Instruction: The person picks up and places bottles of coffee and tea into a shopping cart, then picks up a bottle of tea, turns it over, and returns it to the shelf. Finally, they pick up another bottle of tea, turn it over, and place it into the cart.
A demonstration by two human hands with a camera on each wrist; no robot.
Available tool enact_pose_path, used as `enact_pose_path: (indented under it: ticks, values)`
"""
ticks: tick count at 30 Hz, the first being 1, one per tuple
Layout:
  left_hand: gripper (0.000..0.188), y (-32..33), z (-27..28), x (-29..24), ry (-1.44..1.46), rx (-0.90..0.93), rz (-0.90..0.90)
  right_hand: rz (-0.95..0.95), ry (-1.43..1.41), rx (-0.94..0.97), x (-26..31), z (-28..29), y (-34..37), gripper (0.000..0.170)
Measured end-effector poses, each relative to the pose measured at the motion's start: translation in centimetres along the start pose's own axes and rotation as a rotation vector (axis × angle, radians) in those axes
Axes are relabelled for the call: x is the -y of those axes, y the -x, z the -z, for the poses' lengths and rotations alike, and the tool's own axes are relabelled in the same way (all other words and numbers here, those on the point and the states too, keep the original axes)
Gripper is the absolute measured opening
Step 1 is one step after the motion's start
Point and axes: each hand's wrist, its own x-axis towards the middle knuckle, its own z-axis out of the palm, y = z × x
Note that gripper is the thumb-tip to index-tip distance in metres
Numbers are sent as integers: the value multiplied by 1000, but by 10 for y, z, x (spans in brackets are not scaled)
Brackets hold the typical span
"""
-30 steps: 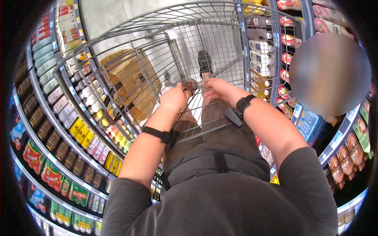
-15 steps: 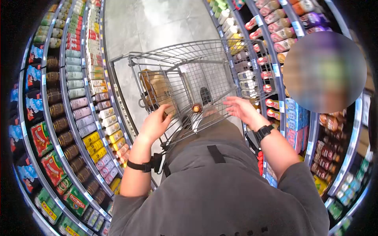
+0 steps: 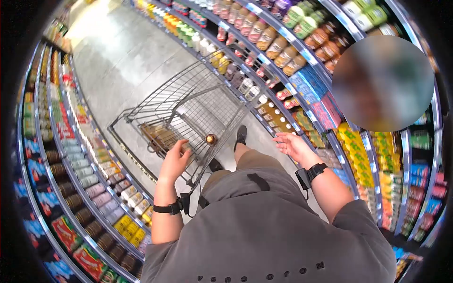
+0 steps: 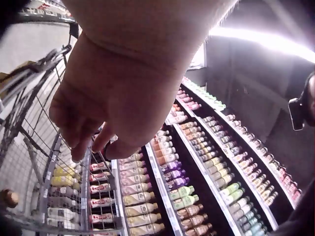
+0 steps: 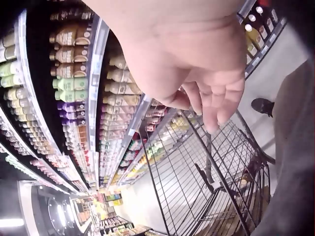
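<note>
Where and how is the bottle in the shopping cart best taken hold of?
Probably around the bottle just below its cap, with fingers coming down from above: the cap faces up toward the head camera, the shopping cart is open on top, and its wire sides would hinder a sideways reach.

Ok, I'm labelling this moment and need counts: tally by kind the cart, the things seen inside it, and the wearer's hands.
Shopping cart: 1
Brown bag in the cart: 1
Bottle in the cart: 1
Hands: 2 (left hand, right hand)
Total: 5
</note>
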Motion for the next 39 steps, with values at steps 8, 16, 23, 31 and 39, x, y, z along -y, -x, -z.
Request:
enact_pose_path:
  ticks: [8,16,23,31,39]
  values:
    - [41,-31,-27,-62,-155,113,-158,133,-154,-89,-14,56,43,34]
    - [40,-64,-100,-147,-230,259,-276,294,-263,-119,-22,132,97,33]
    - [43,-79,-193,-243,-349,355,-404,427,-311,-93,-35,220,133,33]
    - [41,-88,-278,-315,-410,368,-551,512,-148,-126,-2,283,173,35]
    - [40,-77,-320,-371,-374,332,-610,578,-4,-22,42,309,188,38]
